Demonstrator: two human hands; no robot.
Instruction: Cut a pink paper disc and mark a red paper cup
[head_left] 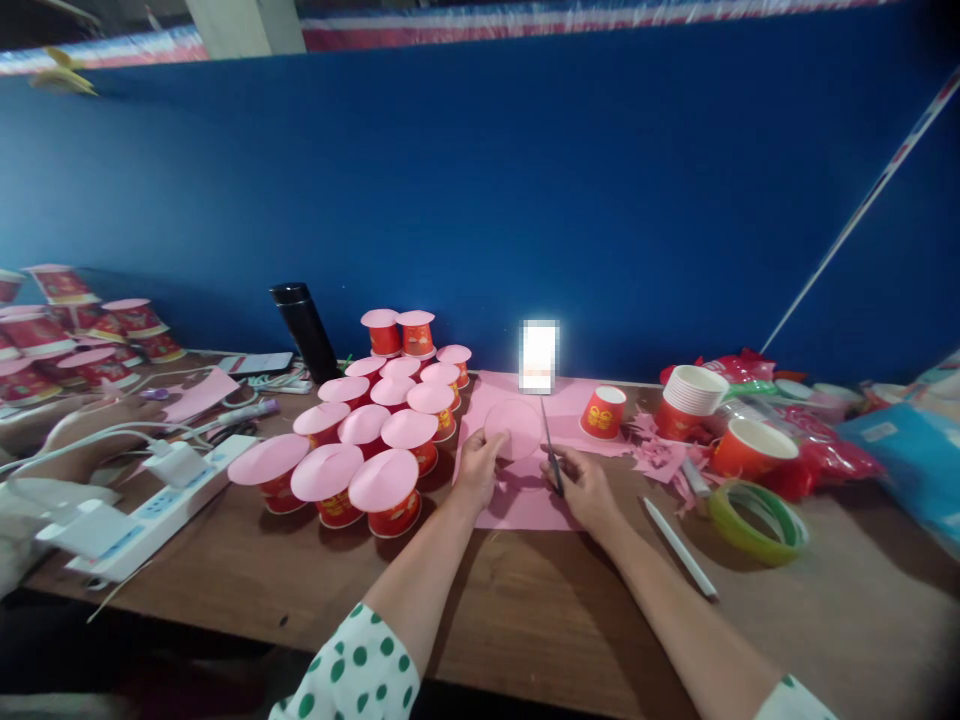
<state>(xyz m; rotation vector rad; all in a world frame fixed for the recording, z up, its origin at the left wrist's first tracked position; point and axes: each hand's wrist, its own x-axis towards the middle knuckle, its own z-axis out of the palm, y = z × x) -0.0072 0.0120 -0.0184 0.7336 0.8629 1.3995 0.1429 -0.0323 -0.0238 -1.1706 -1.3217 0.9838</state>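
My left hand (476, 462) pinches a round pink paper disc (513, 428) and holds it up above a pink paper sheet (525, 500) lying on the wooden table. My right hand (583, 487) is closed around scissors (550, 447), whose blades point up and away beside the disc's right edge. Left of my hands stand several red paper cups capped with pink discs (366, 450). A single uncapped red cup (604, 411) stands on the sheet's far right.
A black flask (305, 331) and a power strip with plugs (146, 500) lie to the left. On the right are a stack of cups (690, 400), an open cup (752, 447), a green tape roll (757, 520), a white pen (679, 547) and pink scraps (660, 455). A blue partition rises behind.
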